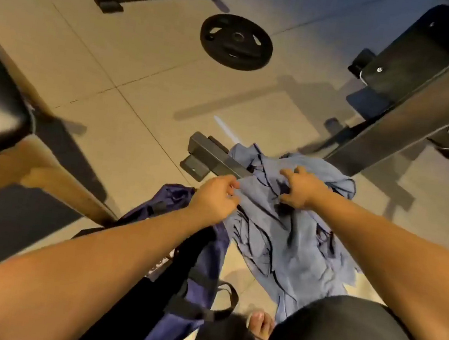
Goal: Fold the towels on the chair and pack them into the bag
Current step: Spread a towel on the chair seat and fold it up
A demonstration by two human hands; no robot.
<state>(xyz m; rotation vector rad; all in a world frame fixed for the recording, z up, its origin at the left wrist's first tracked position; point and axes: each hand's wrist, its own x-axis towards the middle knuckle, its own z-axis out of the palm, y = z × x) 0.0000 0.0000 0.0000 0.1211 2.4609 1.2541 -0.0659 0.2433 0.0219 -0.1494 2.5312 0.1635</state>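
Tiled gym floor (113,49) lies beneath crumpled blue towels (273,242) heaped on a metal frame (213,157). The left hand (213,199) pinches their edge; the right hand (303,191), fingers curled, grips the heap. A purple bag (204,284) slumps under the left forearm, with a weight plate (236,41) beyond.

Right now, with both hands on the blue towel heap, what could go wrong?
1. The left hand pinches one edge and the right hand grips the top of the towels, a crumpled heap: pulling may lift several tangled together.
2. The heap lies against a metal bench foot; cloth could snag there.
3. The bag lies slumped beside it, its opening not visible, so packing may need a hand to hold it open.
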